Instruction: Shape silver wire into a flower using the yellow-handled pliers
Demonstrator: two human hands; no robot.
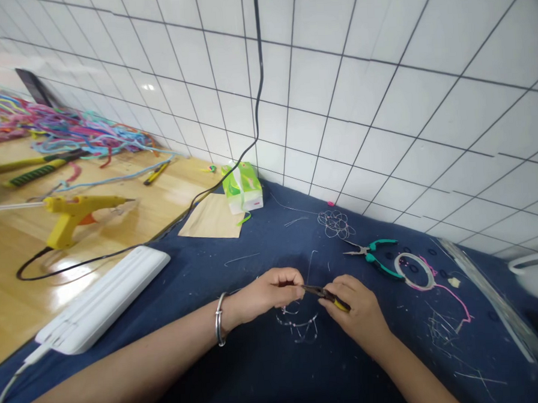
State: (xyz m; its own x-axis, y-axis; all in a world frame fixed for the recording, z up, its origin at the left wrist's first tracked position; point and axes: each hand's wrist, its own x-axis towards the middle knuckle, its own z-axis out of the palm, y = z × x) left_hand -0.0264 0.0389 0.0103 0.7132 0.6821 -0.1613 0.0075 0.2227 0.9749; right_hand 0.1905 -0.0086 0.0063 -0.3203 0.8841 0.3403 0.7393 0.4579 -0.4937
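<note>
- While both hands meet over the near middle of the dark blue cloth (242, 371), a white case (105, 297) lies left.
- The right hand (358, 308) grips yellow-handled pliers (323, 293).
- The left hand (267, 293) pinches thin wire (298, 326) at the plier tips.
- Green-handled pliers (373, 257) rest farther right.

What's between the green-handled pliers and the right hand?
Head view: only bare dark blue cloth separates the green-handled pliers from the right hand, which holds yellow-handled pliers.
</note>
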